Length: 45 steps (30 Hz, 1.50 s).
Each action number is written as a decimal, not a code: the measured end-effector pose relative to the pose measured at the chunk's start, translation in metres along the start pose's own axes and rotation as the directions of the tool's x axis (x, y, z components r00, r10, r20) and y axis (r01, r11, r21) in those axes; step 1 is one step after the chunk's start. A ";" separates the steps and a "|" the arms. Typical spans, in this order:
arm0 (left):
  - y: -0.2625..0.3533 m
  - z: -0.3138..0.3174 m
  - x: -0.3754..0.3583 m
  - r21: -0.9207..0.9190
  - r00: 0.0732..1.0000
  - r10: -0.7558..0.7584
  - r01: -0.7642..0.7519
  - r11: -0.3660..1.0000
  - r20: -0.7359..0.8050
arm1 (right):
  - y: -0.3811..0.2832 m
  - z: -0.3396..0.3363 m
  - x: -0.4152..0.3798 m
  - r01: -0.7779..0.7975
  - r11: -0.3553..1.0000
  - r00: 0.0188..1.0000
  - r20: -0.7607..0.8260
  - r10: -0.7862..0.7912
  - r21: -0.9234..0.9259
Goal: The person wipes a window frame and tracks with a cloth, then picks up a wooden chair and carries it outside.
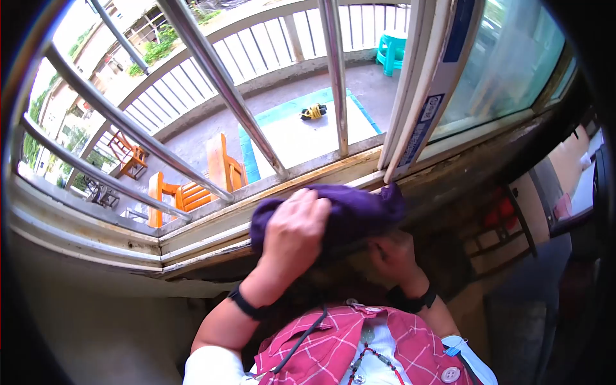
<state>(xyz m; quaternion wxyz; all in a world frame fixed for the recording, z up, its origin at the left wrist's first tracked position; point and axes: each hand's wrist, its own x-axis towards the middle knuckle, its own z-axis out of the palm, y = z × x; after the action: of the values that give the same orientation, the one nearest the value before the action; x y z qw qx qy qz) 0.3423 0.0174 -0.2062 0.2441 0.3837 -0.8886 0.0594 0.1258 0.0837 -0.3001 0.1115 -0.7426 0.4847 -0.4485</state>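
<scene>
A bunched purple cloth (pixel 359 212) lies along the inner edge of the window frame (pixel 212 231). My left hand (pixel 297 228) presses on its left part from above, with the fingers curled round the fabric. Below the cloth's right end is my right hand (pixel 393 255), its fingers bent inward; whether they pinch the cloth's lower edge is too dark to tell. Metal bars (pixel 256 135) rise just beyond the cloth. The sliding glass pane (pixel 494 70) stands to the right, and part of the sill is hidden under the fabric.
Outside the bars are an orange wooden chair (pixel 221 167), a white mat with blue edges (pixel 295 141), a black item wrapped in yellow (pixel 313 112) and a green stool (pixel 390 52). Indoors at the right, a dark chair (pixel 504 224) stands near a table (pixel 577 205).
</scene>
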 end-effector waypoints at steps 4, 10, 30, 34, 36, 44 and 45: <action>-0.034 -0.028 -0.047 0.059 0.984 -0.156 0.161 0.985 -0.081 | 0.007 -0.010 -0.016 -0.067 0.985 0.995 0.059 0.077 -0.162; -0.016 -0.017 -0.016 -0.299 0.899 -0.374 0.300 0.906 -0.228 | 0.006 -0.013 -0.031 -0.221 0.972 0.972 -0.105 0.212 -0.084; 0.040 0.055 0.081 -0.321 0.987 -0.142 0.161 0.933 0.080 | 0.011 0.018 -0.096 -0.120 0.958 0.872 0.434 0.228 -0.262; 0.036 0.057 0.081 -0.339 0.991 -0.128 0.135 0.931 0.042 | 0.001 0.034 -0.079 -0.036 0.938 0.735 0.627 0.259 -0.345; 0.036 0.058 0.076 -0.373 0.993 -0.113 0.093 0.923 -0.033 | 0.002 0.049 -0.080 0.079 0.945 0.853 0.512 0.101 -0.319; 0.042 0.069 0.060 -0.450 0.946 -0.022 -0.133 0.883 -0.323 | 0.010 0.063 -0.114 0.109 0.912 0.782 0.601 0.166 -0.395; 0.040 0.072 0.060 -0.472 0.927 -0.032 -0.160 0.867 -0.373 | 0.000 0.057 -0.103 0.108 0.913 0.784 0.598 0.164 -0.392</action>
<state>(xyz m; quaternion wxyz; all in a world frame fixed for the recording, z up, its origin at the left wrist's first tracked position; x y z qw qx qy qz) 0.2511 -0.0147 -0.2368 0.4941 0.2598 -0.8247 -0.0910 0.1563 0.1524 -0.3900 0.1146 -0.8471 0.5145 -0.0674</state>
